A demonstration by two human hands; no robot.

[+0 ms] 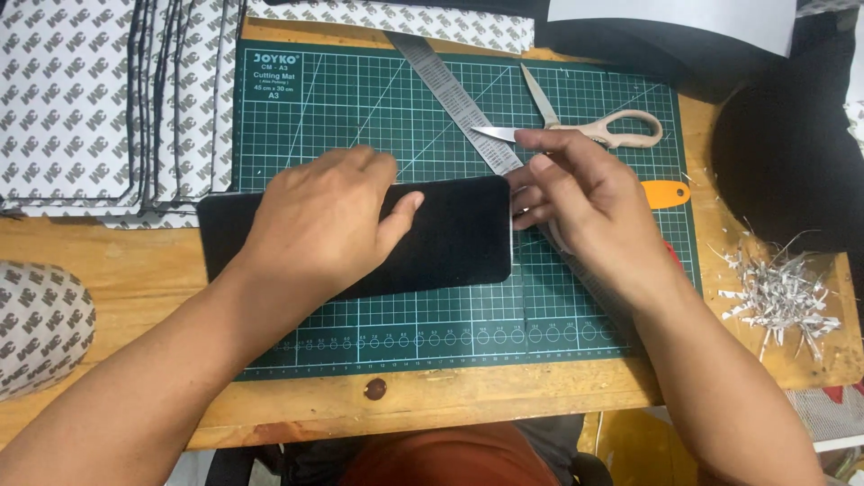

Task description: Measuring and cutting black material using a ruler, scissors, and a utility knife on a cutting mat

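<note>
A black rectangular slab with rounded corners (459, 238) lies across the left part of a green cutting mat (360, 99). My left hand (319, 220) rests flat on top of it, fingers together and thumb spread. My right hand (576, 193) is at the slab's right edge, fingers curled and pinching something small there; what it pinches is hidden. A metal ruler (441, 76) runs diagonally under my right hand. Scissors with beige handles (585, 126) lie just beyond that hand.
Stacks of white patterned sheets (81, 99) fill the back left, and a rounded patterned piece (36, 324) sits at the left edge. An orange handle (666, 193) pokes out behind my right hand. Paper shreds (778, 292) lie on the wooden table (135, 270) at right.
</note>
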